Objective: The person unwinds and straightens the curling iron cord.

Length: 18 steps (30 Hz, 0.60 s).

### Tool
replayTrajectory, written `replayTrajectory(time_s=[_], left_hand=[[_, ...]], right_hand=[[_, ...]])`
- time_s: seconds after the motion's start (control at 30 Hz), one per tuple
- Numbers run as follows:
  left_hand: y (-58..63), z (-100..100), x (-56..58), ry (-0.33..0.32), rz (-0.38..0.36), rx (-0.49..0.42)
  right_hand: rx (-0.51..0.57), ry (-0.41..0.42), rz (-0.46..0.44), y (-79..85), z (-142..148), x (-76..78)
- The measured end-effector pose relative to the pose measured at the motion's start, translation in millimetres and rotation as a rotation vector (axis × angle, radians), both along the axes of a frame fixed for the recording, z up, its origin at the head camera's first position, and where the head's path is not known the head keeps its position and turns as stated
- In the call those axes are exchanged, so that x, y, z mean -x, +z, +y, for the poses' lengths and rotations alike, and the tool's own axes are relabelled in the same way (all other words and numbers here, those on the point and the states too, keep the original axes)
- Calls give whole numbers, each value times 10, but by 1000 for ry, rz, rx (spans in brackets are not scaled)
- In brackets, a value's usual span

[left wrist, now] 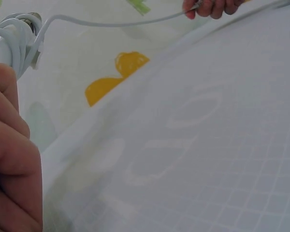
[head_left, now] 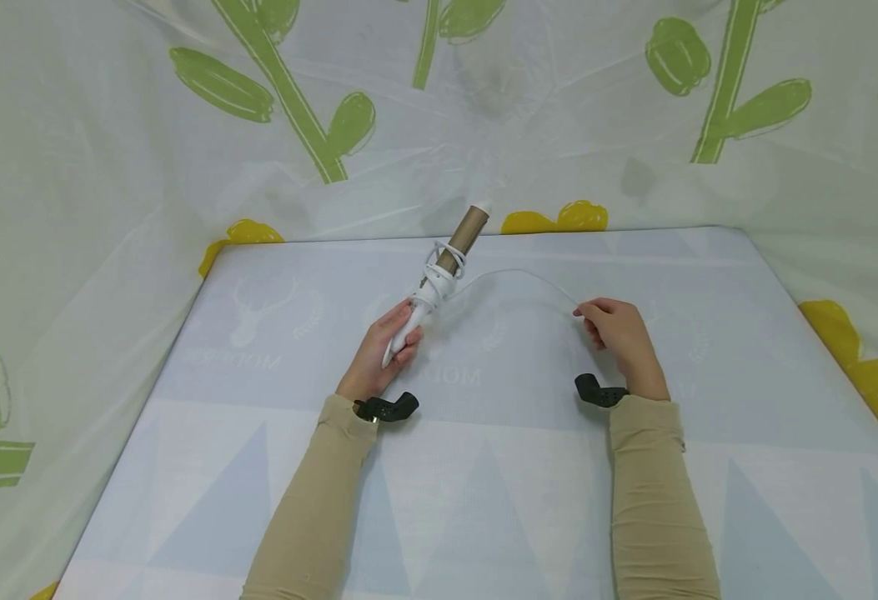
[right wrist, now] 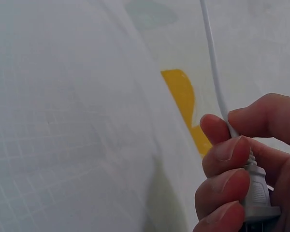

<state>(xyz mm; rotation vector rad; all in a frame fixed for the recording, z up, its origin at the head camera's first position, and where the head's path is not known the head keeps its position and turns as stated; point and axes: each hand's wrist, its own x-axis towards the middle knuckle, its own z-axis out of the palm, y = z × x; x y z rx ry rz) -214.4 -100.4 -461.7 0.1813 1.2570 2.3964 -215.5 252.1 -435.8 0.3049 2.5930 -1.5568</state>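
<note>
A curling iron (head_left: pixel 467 233) with a white handle and a brown barrel slants up and away over the table. My left hand (head_left: pixel 375 358) grips it by the handle. White cord (left wrist: pixel 14 41) is wound in several loops around its middle, and a free length arcs across to the right. My right hand (head_left: pixel 622 335) pinches that length between thumb and forefinger, close to the plug end. In the right wrist view the white plug (right wrist: pixel 257 193) lies within the curled fingers, its prongs partly hidden at the bottom edge.
A pale cloth with blue triangles and faint lettering covers the table (head_left: pixel 476 500). Behind and at the sides hangs a white sheet (head_left: pixel 559 125) printed with green leaves and yellow flowers. Each wrist carries a black camera mount (head_left: pixel 388 407).
</note>
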Motion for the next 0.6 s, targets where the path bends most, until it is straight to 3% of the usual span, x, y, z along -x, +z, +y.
replayTrajectory(time_s=[0.2, 0.4, 0.6], left_hand=[[0, 9, 4, 27, -5, -6], [-7, 25, -7, 78, 32, -28], [-16, 24, -3, 112, 39, -54]], right_hand=[[-39, 17, -15, -28, 63, 4], [-172, 148, -53, -19, 129, -14], [-182, 246, -110, -26, 141, -13]])
